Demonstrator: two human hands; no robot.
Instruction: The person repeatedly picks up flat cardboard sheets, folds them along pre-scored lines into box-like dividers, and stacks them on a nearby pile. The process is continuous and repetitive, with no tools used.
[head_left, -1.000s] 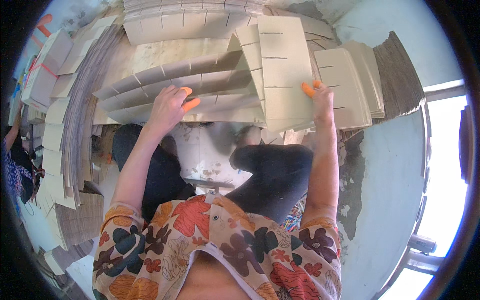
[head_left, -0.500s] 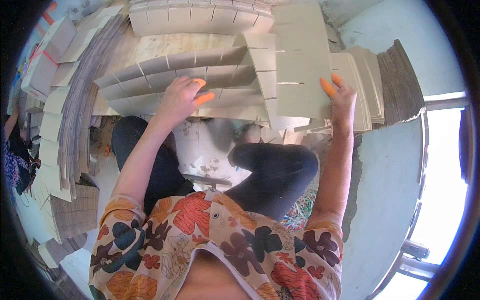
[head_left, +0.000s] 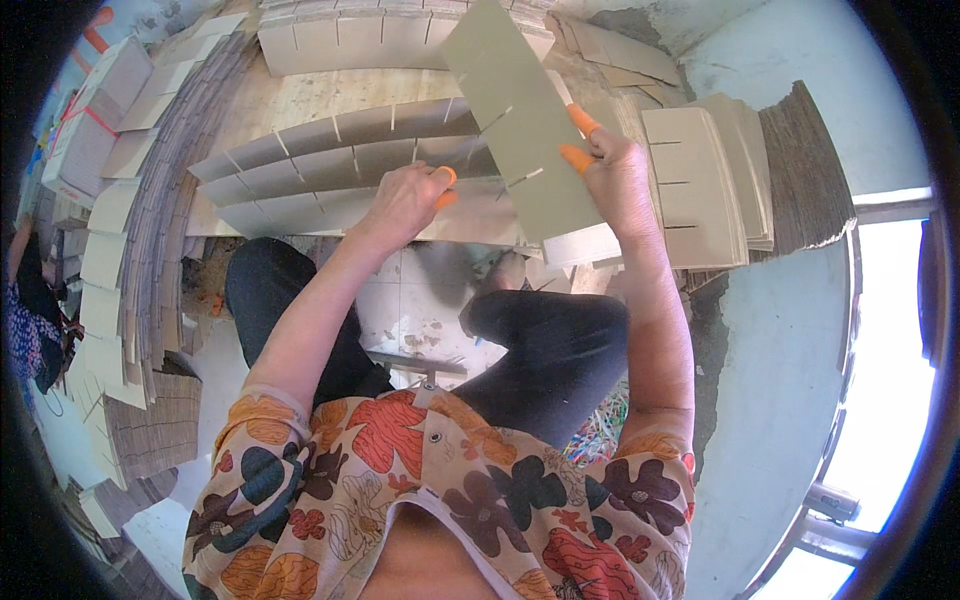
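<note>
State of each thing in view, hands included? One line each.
Right hand: closed on a raised strip, orange covers on thumb and finger
Raised strip: slotted, held at a slant
Left hand: fingers bent, over the slotted rows; grip unclear
Slotted rows: three, side by side
Cardboard stack at right: slotted pieces piled, edges uneven
Far cardboard row: slotted, packed together
Box at left: bound with red band

Peeling pale-blue wall [head_left: 785, 325] beside bright window [head_left: 888, 305]
</note>
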